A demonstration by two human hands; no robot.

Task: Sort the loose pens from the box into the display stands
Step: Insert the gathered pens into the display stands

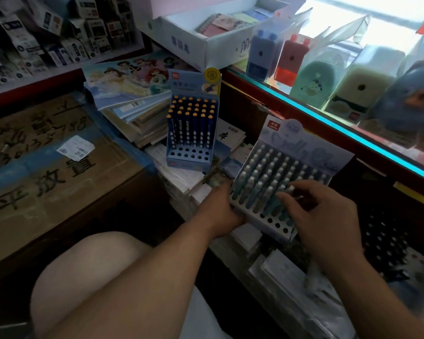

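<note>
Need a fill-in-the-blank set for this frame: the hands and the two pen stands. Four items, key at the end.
1. The left hand grips the pale stand at its near ____ corner.
2. The right hand's fingers touch the white-capped ____ in that stand.
3. The front row of holes in the blue stand is ____.
4. The glass counter runs along the person's ____ side.
Missing words: left; pens; empty; right.
</note>
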